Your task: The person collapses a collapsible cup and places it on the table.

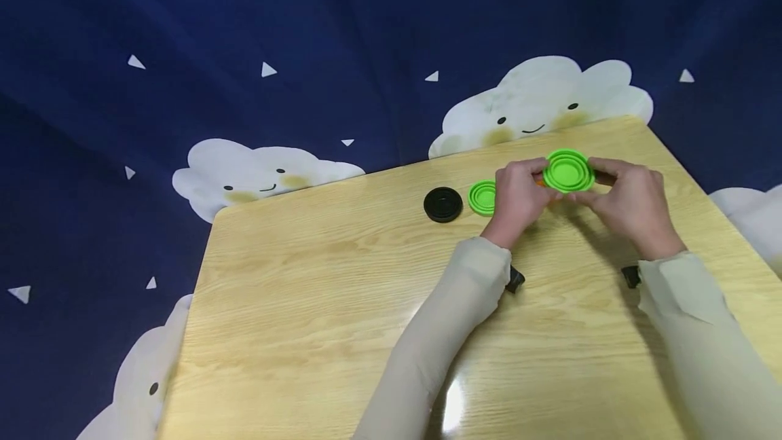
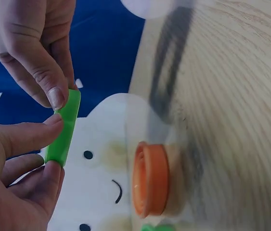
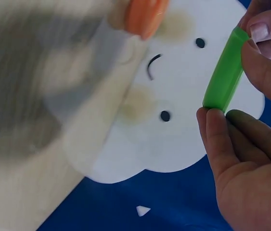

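Both hands hold a green collapsible cup (image 1: 566, 172), folded flat into concentric rings, above the far right part of the table. My left hand (image 1: 519, 192) pinches its left rim between thumb and fingers. On the opposite rim, the thumb and fingers of my right hand (image 1: 635, 202) grip it. Seen edge-on in the left wrist view, the cup (image 2: 65, 130) is a short green band with fingertips at both ends. A similar orange ringed piece (image 2: 159, 178) stands on the table behind it, mostly hidden by the left hand in the head view.
Left of the hands, a second green ringed piece (image 1: 481, 197), partly covered by the left hand, lies beside a black one (image 1: 442, 204). The wooden table (image 1: 305, 290) ends at a dark blue curtain (image 1: 366, 53) with white clouds. Small black parts (image 1: 516, 280) show by both wrists.
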`<action>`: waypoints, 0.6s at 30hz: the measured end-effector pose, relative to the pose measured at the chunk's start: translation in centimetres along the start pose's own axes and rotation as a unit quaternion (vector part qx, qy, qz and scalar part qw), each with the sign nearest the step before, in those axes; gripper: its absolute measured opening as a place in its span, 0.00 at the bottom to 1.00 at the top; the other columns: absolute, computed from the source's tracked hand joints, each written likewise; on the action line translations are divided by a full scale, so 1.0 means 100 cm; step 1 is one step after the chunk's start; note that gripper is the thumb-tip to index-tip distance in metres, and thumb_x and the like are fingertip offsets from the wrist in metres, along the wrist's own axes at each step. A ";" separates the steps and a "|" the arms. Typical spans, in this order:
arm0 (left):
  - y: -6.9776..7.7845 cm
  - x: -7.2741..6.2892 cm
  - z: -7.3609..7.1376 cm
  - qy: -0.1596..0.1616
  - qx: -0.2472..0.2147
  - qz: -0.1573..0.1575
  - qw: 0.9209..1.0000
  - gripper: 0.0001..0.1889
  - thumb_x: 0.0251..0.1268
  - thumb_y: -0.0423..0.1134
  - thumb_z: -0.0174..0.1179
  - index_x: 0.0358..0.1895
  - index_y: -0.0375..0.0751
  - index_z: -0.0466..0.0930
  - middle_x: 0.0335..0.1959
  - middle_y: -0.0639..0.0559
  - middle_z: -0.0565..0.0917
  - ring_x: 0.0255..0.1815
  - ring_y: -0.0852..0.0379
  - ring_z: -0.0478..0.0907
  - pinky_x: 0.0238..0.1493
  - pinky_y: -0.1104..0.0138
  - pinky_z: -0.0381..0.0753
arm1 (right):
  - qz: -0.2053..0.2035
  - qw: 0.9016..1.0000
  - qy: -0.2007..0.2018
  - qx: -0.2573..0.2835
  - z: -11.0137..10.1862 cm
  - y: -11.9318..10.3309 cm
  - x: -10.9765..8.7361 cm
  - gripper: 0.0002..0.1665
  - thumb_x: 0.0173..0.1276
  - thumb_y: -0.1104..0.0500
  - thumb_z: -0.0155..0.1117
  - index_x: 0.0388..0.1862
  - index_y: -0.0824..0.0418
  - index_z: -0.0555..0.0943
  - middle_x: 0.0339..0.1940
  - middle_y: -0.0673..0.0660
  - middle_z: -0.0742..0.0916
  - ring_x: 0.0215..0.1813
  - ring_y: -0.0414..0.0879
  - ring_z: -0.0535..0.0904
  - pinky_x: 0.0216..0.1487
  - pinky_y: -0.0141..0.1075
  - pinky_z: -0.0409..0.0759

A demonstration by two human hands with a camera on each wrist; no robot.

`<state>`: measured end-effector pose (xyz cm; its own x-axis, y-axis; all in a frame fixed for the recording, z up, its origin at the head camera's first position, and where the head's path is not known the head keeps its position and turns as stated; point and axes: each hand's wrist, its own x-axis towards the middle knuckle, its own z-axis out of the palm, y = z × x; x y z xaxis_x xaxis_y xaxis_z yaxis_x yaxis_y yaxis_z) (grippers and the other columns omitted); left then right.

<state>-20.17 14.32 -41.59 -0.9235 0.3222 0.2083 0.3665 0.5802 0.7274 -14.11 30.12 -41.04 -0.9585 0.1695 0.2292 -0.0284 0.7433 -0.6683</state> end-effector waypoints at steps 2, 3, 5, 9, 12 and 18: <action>0.000 0.004 0.008 -0.006 0.013 0.007 1.000 0.20 0.46 0.37 0.82 0.46 0.53 0.91 0.28 0.64 0.87 0.28 0.75 0.76 0.43 0.82 0.72 | -0.002 1.000 0.000 -0.008 -0.001 0.007 0.002 0.37 0.54 0.66 0.81 0.61 0.77 0.77 0.52 0.77 0.82 0.51 0.73 0.80 0.68 0.66 0.54; 0.000 0.006 0.013 -0.007 0.022 0.013 1.000 0.19 0.47 0.38 0.82 0.46 0.53 0.91 0.27 0.65 0.86 0.27 0.75 0.75 0.42 0.82 0.72 | 0.000 1.000 -0.001 -0.011 -0.001 0.010 0.002 0.36 0.55 0.66 0.80 0.61 0.77 0.77 0.51 0.77 0.83 0.51 0.73 0.80 0.68 0.66 0.54; 0.001 0.010 0.020 -0.014 0.024 0.009 1.000 0.20 0.48 0.38 0.81 0.48 0.52 0.91 0.29 0.65 0.87 0.28 0.76 0.76 0.46 0.82 0.72 | 0.004 1.000 -0.001 -0.017 -0.002 0.017 0.004 0.34 0.55 0.66 0.79 0.60 0.77 0.78 0.51 0.78 0.83 0.50 0.73 0.80 0.67 0.66 0.55; 0.000 0.019 0.033 -0.025 0.037 0.004 0.999 0.22 0.48 0.40 0.82 0.50 0.52 0.90 0.36 0.64 0.89 0.34 0.74 0.80 0.49 0.81 0.73 | 0.022 0.999 -0.012 -0.026 0.000 0.027 0.008 0.32 0.57 0.67 0.77 0.59 0.78 0.78 0.51 0.78 0.82 0.52 0.74 0.79 0.65 0.66 0.62; -0.002 0.024 0.040 -0.039 0.059 -0.005 0.998 0.21 0.46 0.40 0.82 0.48 0.54 0.91 0.39 0.65 0.89 0.39 0.70 0.81 0.44 0.80 0.74 | 0.033 0.998 -0.028 -0.035 0.005 0.033 0.013 0.31 0.59 0.67 0.76 0.59 0.78 0.77 0.51 0.78 0.82 0.52 0.73 0.79 0.62 0.66 0.66; -0.004 0.034 0.052 -0.081 0.111 -0.028 0.990 0.22 0.48 0.43 0.82 0.51 0.54 0.90 0.45 0.66 0.87 0.52 0.65 0.80 0.50 0.79 0.75 | 0.019 0.997 -0.037 -0.064 0.012 0.047 0.021 0.29 0.56 0.67 0.78 0.54 0.79 0.79 0.44 0.78 0.84 0.46 0.70 0.81 0.58 0.63 0.67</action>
<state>-22.90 19.07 -44.60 -0.9190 0.3910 0.0511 0.3485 0.7448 0.5691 -16.60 33.17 -44.51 -0.9767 0.1550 0.1486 0.0413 0.8149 -0.5782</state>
